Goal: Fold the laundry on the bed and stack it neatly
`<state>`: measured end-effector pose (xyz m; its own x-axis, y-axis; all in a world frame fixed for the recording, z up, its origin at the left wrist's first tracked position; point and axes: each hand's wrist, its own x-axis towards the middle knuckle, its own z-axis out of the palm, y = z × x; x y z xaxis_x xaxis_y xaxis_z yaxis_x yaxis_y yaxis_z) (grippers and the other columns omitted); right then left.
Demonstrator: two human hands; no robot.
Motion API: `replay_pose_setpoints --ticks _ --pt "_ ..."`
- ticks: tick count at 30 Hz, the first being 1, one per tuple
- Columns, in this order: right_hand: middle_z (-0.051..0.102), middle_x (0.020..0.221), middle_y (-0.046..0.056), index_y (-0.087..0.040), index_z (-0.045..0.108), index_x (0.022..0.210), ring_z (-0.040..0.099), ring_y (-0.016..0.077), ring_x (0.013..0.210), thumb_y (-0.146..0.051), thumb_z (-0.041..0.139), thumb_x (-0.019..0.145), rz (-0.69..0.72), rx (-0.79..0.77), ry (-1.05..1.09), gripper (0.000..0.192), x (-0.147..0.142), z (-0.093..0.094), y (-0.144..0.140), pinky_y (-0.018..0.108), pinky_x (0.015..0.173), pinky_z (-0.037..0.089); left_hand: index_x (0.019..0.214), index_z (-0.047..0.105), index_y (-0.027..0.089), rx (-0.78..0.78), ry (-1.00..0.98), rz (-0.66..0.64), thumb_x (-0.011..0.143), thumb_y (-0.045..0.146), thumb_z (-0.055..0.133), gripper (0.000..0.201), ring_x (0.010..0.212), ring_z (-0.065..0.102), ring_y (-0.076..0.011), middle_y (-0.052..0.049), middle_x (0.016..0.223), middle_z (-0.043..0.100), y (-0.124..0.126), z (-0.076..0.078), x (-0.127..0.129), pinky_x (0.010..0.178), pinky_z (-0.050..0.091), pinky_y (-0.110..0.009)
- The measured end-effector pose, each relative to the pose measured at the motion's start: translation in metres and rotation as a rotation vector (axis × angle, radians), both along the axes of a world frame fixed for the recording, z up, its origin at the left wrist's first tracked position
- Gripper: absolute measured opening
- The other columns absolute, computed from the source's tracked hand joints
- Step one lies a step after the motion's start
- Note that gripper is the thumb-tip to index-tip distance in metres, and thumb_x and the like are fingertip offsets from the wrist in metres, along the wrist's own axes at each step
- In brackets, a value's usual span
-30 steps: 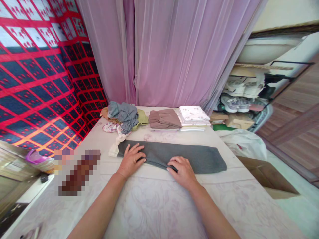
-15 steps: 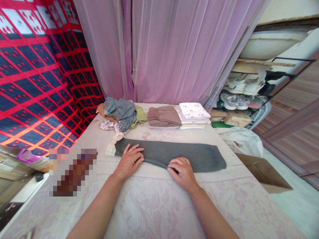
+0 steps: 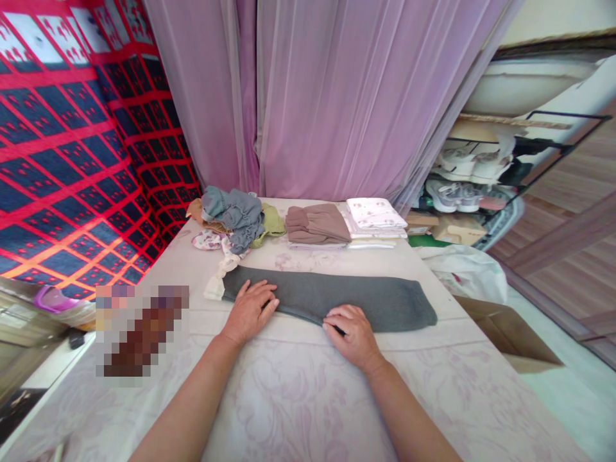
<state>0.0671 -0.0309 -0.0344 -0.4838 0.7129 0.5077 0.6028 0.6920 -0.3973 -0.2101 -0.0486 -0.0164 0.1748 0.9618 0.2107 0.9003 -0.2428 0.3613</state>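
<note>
A pair of dark grey trousers [image 3: 346,295], folded lengthwise, lies flat across the table, its cream gathered waistband [image 3: 216,282] at the left end. My left hand [image 3: 253,308] rests on the near edge close to the waistband, fingers stretched out and somewhat apart. Further right, my right hand [image 3: 351,330] has its fingers curled, with thumb and fingertips pinching the near edge of the trousers. Under its fingers a small dark gap shows; the exact grip is partly hidden.
A loose heap of clothes [image 3: 233,218] lies at the back left. Beside it are folded brown trousers [image 3: 317,223] and a stack of folded white printed clothes [image 3: 375,213]. Behind hangs a purple curtain [image 3: 327,96]. A cardboard box [image 3: 505,333] and shoe rack [image 3: 534,154] stand right.
</note>
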Motion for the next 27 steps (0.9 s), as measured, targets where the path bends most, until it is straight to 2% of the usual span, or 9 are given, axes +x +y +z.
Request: replay_pose_setpoints --ticks 5,7,9,11,15,17,19,24,27 --pt "0.071 0.081 0.003 -0.023 0.071 0.075 0.062 0.0156 0.079 -0.028 0.05 0.089 -0.026 -0.052 0.008 0.026 0.0 0.003 0.0 0.031 0.077 0.043 0.112 0.063 0.02 0.04 0.1 0.3 0.094 0.04 0.036 0.038 0.131 0.044 -0.0291 -0.01 0.135 0.056 0.001 -0.004 0.001 0.111 0.025 -0.054" --pt "0.071 0.083 0.003 -0.024 0.071 0.075 0.064 0.0149 0.078 -0.031 0.046 0.092 -0.057 -0.131 0.003 0.031 -0.001 0.01 0.003 0.029 0.075 0.045 0.123 0.059 0.017 0.042 0.158 0.347 0.092 0.04 0.04 0.043 0.132 0.042 -0.0315 -0.012 0.139 0.052 0.002 -0.005 0.001 0.111 0.025 -0.054" --pt "0.072 0.091 0.003 -0.025 0.072 0.085 0.065 0.0153 0.082 -0.033 0.042 0.093 -0.124 -0.202 -0.034 0.032 -0.004 0.022 0.011 0.029 0.075 0.047 0.127 0.057 0.016 0.033 0.198 0.351 0.091 0.04 0.041 0.046 0.132 0.041 -0.0319 -0.011 0.14 0.05 0.002 -0.006 0.001 0.111 0.025 -0.054" --pt "0.07 0.109 0.005 -0.025 0.069 0.106 0.064 0.0181 0.098 -0.035 0.041 0.092 -0.178 -0.219 -0.11 0.033 -0.012 0.033 0.021 0.032 0.085 0.047 0.129 0.056 0.017 0.02 0.218 0.358 0.091 0.039 0.041 0.047 0.133 0.04 -0.0318 -0.011 0.141 0.05 0.003 -0.006 0.002 0.111 0.025 -0.055" --pt "0.038 0.149 0.009 -0.025 0.045 0.139 0.031 0.026 0.138 -0.046 0.046 0.089 -0.077 -0.251 -0.366 0.054 -0.032 0.038 0.038 0.05 0.112 0.021 0.131 0.054 0.017 0.008 0.236 0.373 0.089 0.038 0.041 0.049 0.134 0.038 -0.032 -0.011 0.144 0.047 0.003 -0.008 0.002 0.111 0.025 -0.055" --pt "0.024 0.156 0.009 -0.026 0.038 0.144 0.017 0.0274 0.143 -0.053 0.042 0.09 -0.034 -0.32 -0.474 0.06 -0.04 0.032 0.041 0.055 0.113 0.01 0.133 0.053 0.016 0.001 0.243 0.381 0.089 0.039 0.04 0.051 0.135 0.036 -0.0331 -0.012 0.145 0.044 0.004 -0.008 0.001 0.111 0.025 -0.056" --pt "0.018 0.157 0.01 -0.026 0.033 0.146 0.012 0.0268 0.144 -0.055 0.035 0.092 -0.025 -0.356 -0.517 0.062 -0.044 0.024 0.041 0.056 0.113 0.007 0.135 0.051 0.016 -0.032 0.25 0.387 0.088 0.039 0.04 0.053 0.136 0.035 -0.0345 -0.013 0.147 0.042 0.007 -0.006 -0.001 0.11 0.025 -0.056" --pt "0.017 0.157 0.01 -0.027 0.031 0.147 0.012 0.026 0.145 -0.057 0.031 0.092 -0.022 -0.361 -0.516 0.063 -0.045 0.019 0.038 0.056 0.113 0.006 0.135 0.051 0.014 -0.153 0.243 0.441 0.087 0.038 0.038 0.055 0.136 0.034 -0.0377 -0.015 0.147 0.041 0.019 0.005 0.013 0.108 0.024 -0.062" --pt "0.018 0.157 0.01 -0.026 0.033 0.146 0.012 0.0254 0.145 -0.057 0.032 0.092 -0.024 -0.367 -0.494 0.062 -0.047 0.025 0.038 0.056 0.113 0.007 0.137 0.048 0.017 -0.117 0.234 0.326 0.091 0.041 0.032 0.054 0.137 0.033 -0.0336 -0.012 0.148 0.039 0.025 0.009 0.035 0.11 0.022 -0.059"
